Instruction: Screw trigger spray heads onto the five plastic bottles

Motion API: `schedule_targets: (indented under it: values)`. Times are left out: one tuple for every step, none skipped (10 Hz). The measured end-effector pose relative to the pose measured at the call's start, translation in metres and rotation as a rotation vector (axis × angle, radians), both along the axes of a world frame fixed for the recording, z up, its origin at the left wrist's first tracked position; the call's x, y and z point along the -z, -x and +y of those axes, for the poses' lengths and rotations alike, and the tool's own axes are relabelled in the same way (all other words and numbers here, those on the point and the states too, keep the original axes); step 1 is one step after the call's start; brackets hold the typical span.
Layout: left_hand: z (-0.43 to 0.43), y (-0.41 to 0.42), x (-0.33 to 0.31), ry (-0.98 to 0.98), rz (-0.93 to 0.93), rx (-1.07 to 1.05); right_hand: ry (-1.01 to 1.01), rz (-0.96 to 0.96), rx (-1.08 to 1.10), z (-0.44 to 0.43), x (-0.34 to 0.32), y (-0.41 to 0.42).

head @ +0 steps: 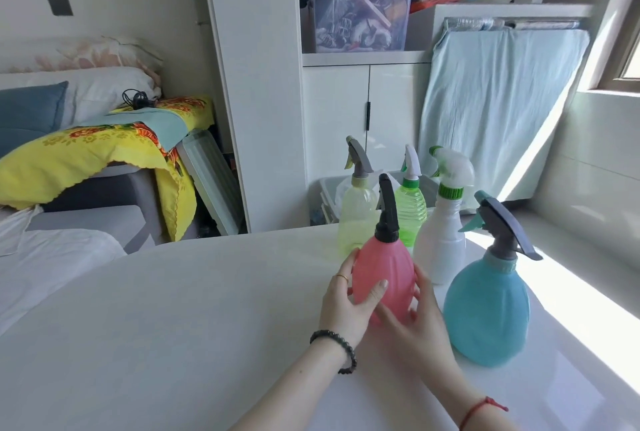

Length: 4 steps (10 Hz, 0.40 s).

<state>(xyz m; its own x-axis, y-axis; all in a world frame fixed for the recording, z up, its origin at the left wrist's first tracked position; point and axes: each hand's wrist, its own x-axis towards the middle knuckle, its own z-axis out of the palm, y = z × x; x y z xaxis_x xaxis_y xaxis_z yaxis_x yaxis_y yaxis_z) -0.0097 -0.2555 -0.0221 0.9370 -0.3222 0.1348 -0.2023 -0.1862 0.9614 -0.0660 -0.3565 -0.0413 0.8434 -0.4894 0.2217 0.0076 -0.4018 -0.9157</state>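
A pink bottle [384,274] with a black spray head [387,212] stands upright on the white table [173,326]. My left hand [343,306] grips its left side, thumb across the front. My right hand [412,319] holds its lower right side with the fingers wrapped round it. A blue bottle [486,309] with a grey-and-teal head stands to the right. Behind are a white bottle [440,243], a green ribbed bottle [412,209] and a pale yellow bottle [356,216], each with a spray head on top.
The table's far edge runs just behind the bottles, with a grey bin [329,195] beyond it. White cupboards [367,112] stand at the back. A bed with a yellow blanket [86,150] lies to the left. Bright sunlight falls across the table's right side.
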Motion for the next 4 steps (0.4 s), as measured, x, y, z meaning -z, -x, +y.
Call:
schedule_targets:
  values:
    - [-0.004,0.000,0.003,-0.005,-0.022,-0.021,0.004,0.003,-0.018,-0.003,0.005,-0.003]
    - [-0.007,0.001,0.003,-0.014,-0.014,-0.008,-0.009,0.012,-0.031,-0.003,0.007,-0.006]
    - [-0.001,0.003,0.005,-0.041,-0.010,0.028,-0.010,-0.020,-0.007,-0.002,0.013,-0.004]
    - [0.016,0.008,0.007,-0.099,-0.009,0.033,-0.013,-0.066,0.022,0.008,0.009,0.004]
